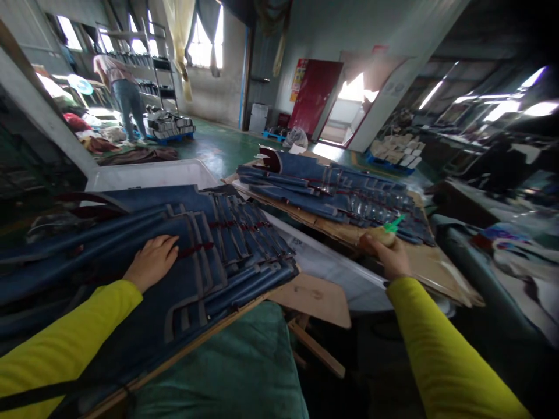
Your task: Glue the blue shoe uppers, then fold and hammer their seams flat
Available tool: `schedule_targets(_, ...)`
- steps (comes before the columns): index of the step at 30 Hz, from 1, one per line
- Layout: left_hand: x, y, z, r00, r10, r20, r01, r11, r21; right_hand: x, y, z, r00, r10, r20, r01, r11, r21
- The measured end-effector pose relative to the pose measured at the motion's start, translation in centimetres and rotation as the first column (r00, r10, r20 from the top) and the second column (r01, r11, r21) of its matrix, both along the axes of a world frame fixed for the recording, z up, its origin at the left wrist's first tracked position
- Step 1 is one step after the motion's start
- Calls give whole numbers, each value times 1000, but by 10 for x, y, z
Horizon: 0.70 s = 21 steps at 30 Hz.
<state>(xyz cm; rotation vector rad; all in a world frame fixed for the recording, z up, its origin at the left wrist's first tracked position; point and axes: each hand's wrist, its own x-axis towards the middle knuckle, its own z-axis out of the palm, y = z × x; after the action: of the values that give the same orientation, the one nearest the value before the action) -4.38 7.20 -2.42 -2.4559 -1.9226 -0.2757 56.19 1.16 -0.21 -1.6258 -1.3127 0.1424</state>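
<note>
My left hand (pixel 152 261) lies with its fingers flat on a stack of blue sheet pieces (pixel 144 311) with grey edging and dark red strips, overlapping in rows on a board to my left. My right hand (pixel 390 255) is closed around a pale yellowish squeeze bottle (pixel 384 235) with a green pointed nozzle (pixel 395 223). It is at the near edge of a second board, where more blue pieces (pixel 301 169) lie, some under clear plastic. The fingers hide much of the bottle.
A white plastic bin (pixel 161 173) stands behind the left stack. Brown cardboard (pixel 419 269) lies under the right pieces. A wooden stand (pixel 317 349) and a green cushion (pixel 227 366) are close in front of me. A person (pixel 124 93) bends near a shelf rack at the far left.
</note>
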Motion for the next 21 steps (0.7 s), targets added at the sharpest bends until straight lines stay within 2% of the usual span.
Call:
schedule_targets(2,1,-1,1,1000,3,4,-3,1000,-6,-17,-2,12,994,37,-104,-41,998,-41)
schedule_targets(5,2,-3,3,1000,3,11,-3,1000,-15,-62,-4,36,959,143,-244,-176,977,-118)
schedule_targets(9,4,-5,7,1000,19,21,-18,1000,-25,-136,-13,64,937,328,-119,-346,917,-197)
schedule_targets(12,6,-7,10,999,20,31,-19,999,-30,-172,-21,72,870,487,-70,-488,836,-251)
schedule_targets(14,7,-8,11,999,19,41,-17,999,-31,-179,-26,71,844,533,-63,-527,801,-283)
schedule_targets(16,7,-8,12,999,22,41,-21,999,-24,-172,-34,66,858,509,-68,-503,805,-314)
schedule_targets(19,7,-8,11,999,27,25,-27,1000,-10,-146,-53,49,919,388,-68,-384,845,-372)
schedule_targets(21,7,-8,10,999,26,19,-26,1000,-12,-127,-70,31,952,297,-74,-300,859,-414)
